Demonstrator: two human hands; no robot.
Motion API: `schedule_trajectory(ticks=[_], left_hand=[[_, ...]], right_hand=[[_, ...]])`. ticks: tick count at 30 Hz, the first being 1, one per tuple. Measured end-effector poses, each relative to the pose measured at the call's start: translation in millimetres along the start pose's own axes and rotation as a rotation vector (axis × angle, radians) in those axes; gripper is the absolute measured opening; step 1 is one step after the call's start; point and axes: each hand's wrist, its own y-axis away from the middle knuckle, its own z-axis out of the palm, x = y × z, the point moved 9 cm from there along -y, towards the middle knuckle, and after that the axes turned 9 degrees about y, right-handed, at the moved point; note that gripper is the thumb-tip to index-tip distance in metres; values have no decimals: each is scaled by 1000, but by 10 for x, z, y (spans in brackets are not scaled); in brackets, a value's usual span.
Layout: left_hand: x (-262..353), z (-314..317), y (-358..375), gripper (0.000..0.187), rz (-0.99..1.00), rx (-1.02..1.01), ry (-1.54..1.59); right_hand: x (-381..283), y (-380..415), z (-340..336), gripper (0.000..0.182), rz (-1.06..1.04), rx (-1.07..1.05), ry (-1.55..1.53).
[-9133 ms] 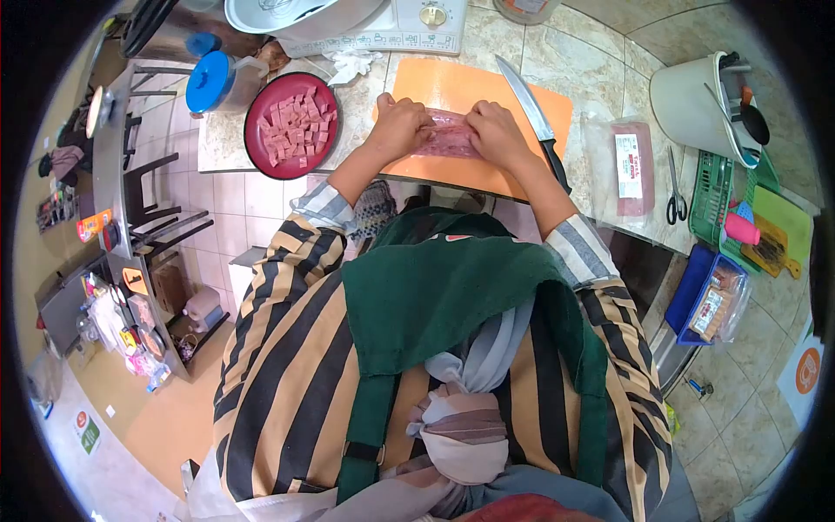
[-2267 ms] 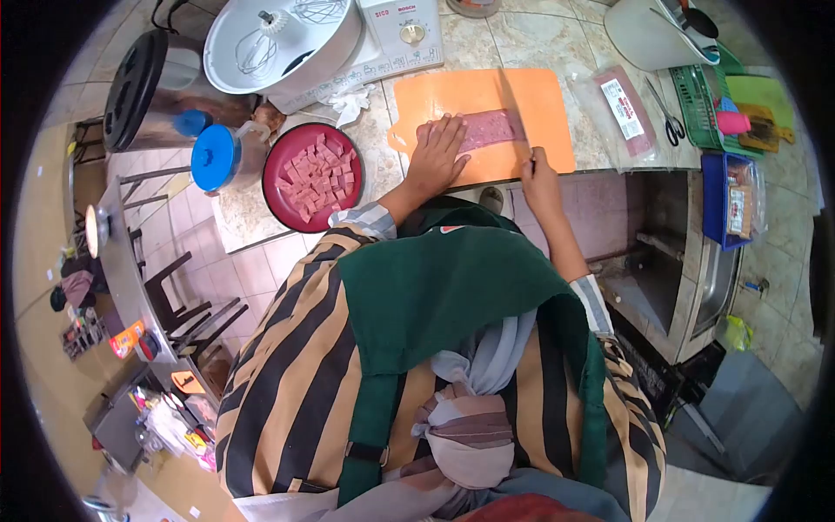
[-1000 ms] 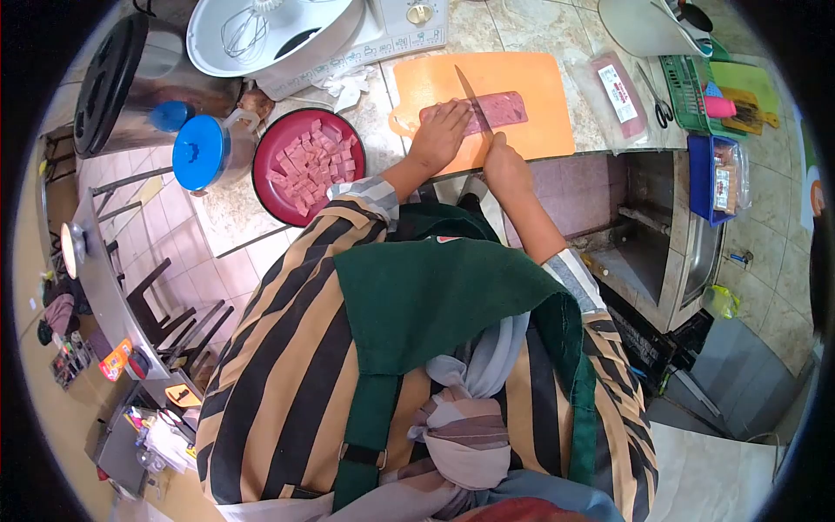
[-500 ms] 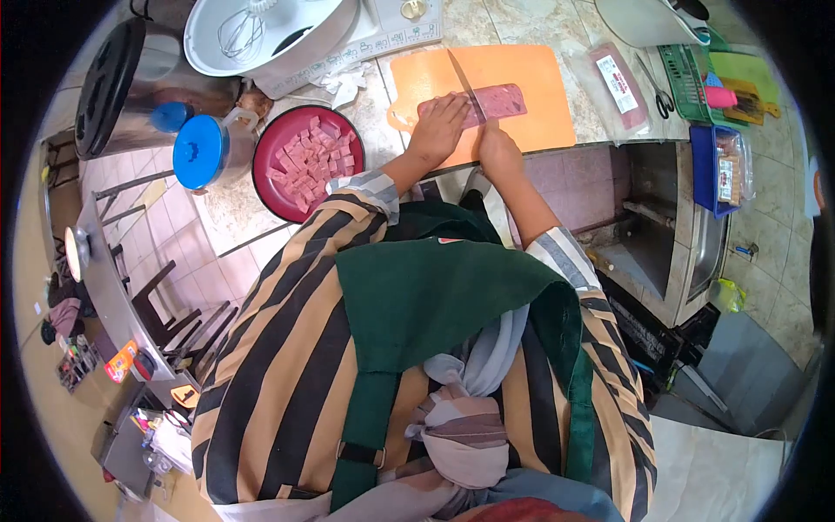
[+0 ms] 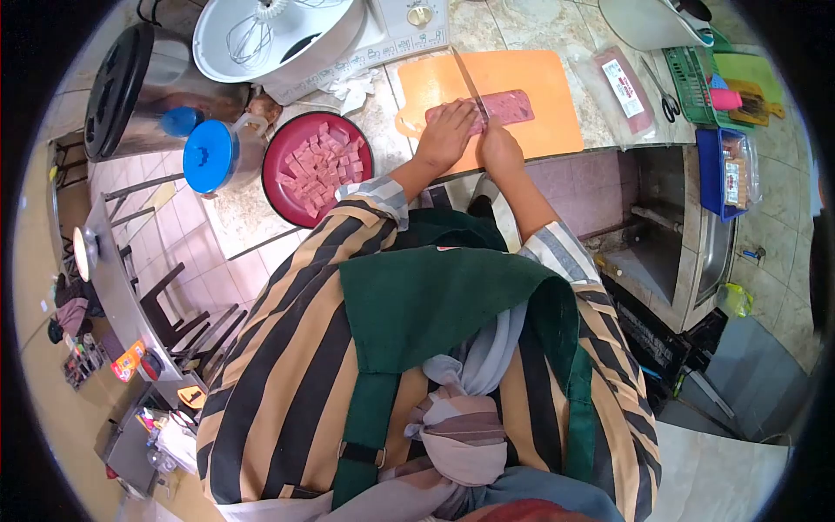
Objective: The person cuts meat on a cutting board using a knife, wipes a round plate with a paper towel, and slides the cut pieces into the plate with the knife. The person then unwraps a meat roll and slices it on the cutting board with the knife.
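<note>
A slab of pink meat (image 5: 511, 106) lies on an orange cutting board (image 5: 544, 74). My left hand (image 5: 446, 135) rests over the slab's left part, fingers bent together and pressing it down. In my right hand (image 5: 502, 150) is a knife (image 5: 467, 76), the fist closed around its handle at the board's near side. The blade crosses the slab just right of my left fingertips, its tip pointing away from me toward the board's far edge. To the left, a dark red plate (image 5: 277, 187) holds many small cubes of pink meat (image 5: 326, 165).
A white mixer bowl with whisk (image 5: 248, 43) stands back left, near a blue-lidded jug (image 5: 209, 161). Packaged meat (image 5: 624, 91), scissors (image 5: 668, 106) and a green basket (image 5: 691, 83) are to the right. Below the counter edge is an open recess (image 5: 644, 226).
The whole view has shifted slightly. Relative to the board, my right hand and the knife have moved a little to the left; my left hand stays on the slab.
</note>
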Motion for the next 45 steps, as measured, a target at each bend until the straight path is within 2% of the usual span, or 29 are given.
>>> schedule_trajectory(ticks=[4, 6, 8, 10, 16, 18, 20, 24, 26, 27, 29, 30, 32, 33, 34, 35, 36, 39, 41, 45], left_hand=[[30, -44, -19, 43, 5, 18, -21], [19, -63, -46, 43, 18, 19, -18], [36, -40, -26, 42, 19, 20, -9], [39, -49, -21, 43, 24, 27, -13], [53, -64, -17, 43, 17, 38, -18], [56, -73, -34, 43, 20, 46, -15], [77, -79, -68, 42, 22, 48, -5], [157, -287, -360, 38, -93, 19, 28], [138, -331, -592, 39, -119, 10, 161], [105, -285, -713, 39, -116, 2, 161], [-71, -57, -903, 38, -278, -122, 192], [-81, -18, -983, 38, -271, -130, 190], [-176, 191, -1044, 38, -387, -282, 179], [-169, 208, -1106, 38, -381, -292, 174], [-198, 328, -1116, 37, -430, -402, 128], [-243, 398, -1081, 37, -484, -502, 85], [-251, 413, -1082, 37, -480, -514, 77], [-289, 488, -1088, 38, -447, -552, 59], [-339, 503, -1109, 40, -375, -438, 51], [-410, 509, -1102, 49, -447, -488, 123]], right_hand=[[148, 332, -26, 23, 4, 20, -48], [291, 616, 50, 21, 78, -96, 6], [278, 722, -5, 21, 94, -119, 25], [263, 665, 19, 22, 109, -136, 34], [93, 234, -35, 20, -3, 7, -23], [195, 414, 13, 19, 54, -89, 2], [374, 715, 50, 19, 70, -79, 2], [675, 1359, -39, 19, 136, -132, -23], [762, 1546, -119, 20, -5, -64, -128], [798, 1587, -246, 20, 2, -63, -133], [942, 1755, -183, 21, 304, -512, -627], [1002, 1793, -110, 21, 364, -523, -800], [1151, 1814, 1, 20, 400, -549, -858], [1178, 1804, 40, 19, 431, -580, -908], [1219, 1751, 102, 19, 439, -578, -934], [1192, 1664, 194, 20, 473, -608, -1051], [1155, 1585, 273, 20, 506, -636, -1170], [1059, 1327, 349, 22, 444, -674, -1213], [1072, 1166, 393, 23, 434, -655, -1195], [1116, 949, 268, 23, 324, -620, -1099]])
